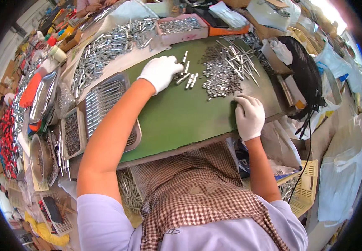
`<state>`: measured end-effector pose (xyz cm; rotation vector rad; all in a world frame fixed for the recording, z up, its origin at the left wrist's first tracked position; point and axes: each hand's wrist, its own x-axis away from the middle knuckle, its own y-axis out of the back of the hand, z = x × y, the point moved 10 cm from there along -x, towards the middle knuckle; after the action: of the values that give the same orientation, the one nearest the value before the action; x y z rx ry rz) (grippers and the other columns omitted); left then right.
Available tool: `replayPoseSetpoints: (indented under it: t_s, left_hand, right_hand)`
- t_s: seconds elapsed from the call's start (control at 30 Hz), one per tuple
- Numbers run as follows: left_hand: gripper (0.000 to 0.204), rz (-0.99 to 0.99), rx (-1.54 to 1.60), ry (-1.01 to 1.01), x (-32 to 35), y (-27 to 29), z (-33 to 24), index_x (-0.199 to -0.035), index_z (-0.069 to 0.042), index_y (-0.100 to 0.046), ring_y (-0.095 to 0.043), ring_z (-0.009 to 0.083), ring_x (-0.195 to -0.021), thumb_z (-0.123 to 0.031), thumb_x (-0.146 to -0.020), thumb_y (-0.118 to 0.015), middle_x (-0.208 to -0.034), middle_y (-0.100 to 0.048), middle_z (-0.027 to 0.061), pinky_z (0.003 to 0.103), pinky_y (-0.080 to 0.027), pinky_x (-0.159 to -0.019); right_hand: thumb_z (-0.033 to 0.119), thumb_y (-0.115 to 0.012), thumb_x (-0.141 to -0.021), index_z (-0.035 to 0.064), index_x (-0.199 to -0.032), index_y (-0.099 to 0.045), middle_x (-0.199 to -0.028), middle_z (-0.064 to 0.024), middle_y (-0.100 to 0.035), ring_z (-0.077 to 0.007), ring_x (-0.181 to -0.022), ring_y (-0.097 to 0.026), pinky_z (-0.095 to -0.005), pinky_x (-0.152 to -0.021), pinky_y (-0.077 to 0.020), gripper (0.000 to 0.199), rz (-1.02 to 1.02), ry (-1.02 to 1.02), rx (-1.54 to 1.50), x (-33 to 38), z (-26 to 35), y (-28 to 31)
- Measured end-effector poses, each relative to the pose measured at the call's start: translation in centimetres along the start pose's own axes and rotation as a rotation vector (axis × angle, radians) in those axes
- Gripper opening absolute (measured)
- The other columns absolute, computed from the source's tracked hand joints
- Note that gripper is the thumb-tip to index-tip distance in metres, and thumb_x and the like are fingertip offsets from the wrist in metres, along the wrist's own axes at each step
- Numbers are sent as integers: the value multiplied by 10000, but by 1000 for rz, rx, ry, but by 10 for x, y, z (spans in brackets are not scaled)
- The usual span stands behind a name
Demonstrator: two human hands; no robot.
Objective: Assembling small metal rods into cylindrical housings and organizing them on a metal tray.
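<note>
My left hand (pixel 161 74), in a white glove, reaches to the far middle of the green work mat (pixel 176 115). Its fingers curl down at a few short metal cylinders, and the fingertips are on one shiny cylinder (pixel 182 78) that they partly cover. Close by lie a pair of cylinders (pixel 191 81) side by side and another cylinder (pixel 184 57). My right hand (pixel 249 117), also gloved in white, rests at the mat's right front edge with fingers curled; whatever is inside them is hidden. Just beyond it spreads a pile of small metal parts (pixel 220 77).
Thin metal rods (pixel 241 60) lie across the pile's far right. At left stands a metal tray (pixel 137 136) of cylinders, beside a small box of dark parts (pixel 73 133). Many cylinders (pixel 105 52) cover the far left. A pink box (pixel 183 30) and a black mesh (pixel 302 69) border the mat.
</note>
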<state>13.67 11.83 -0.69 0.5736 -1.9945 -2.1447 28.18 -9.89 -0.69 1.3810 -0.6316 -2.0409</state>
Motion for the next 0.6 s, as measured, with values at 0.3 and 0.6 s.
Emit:
replayPoseSetpoints:
  t_s: [0.3, 0.6]
  left_hand:
    - [142, 123, -52, 133, 48, 25, -30, -958, -93, -641, -629, 339, -867, -173, -841, -642, -873, -648, 135, 467, -508, -803]
    - [74, -316, 444, 213, 80, 16, -151, -862, -113, -690, -606, 288, -813, -150, -804, -718, -860, -638, 65, 415, -476, -738]
  right_hand:
    - [54, -653, -809, 82, -951, -713, -998, -91, -709, -304, -939, -652, -405, -859, -500, 157, -10, -27, -22, -2, -2, 5]
    - [194, -681, -812, 120, -873, -753, -904, -136, -682, -332, -908, -662, -432, -828, -529, 120, 132, -112, 138, -94, -64, -52]
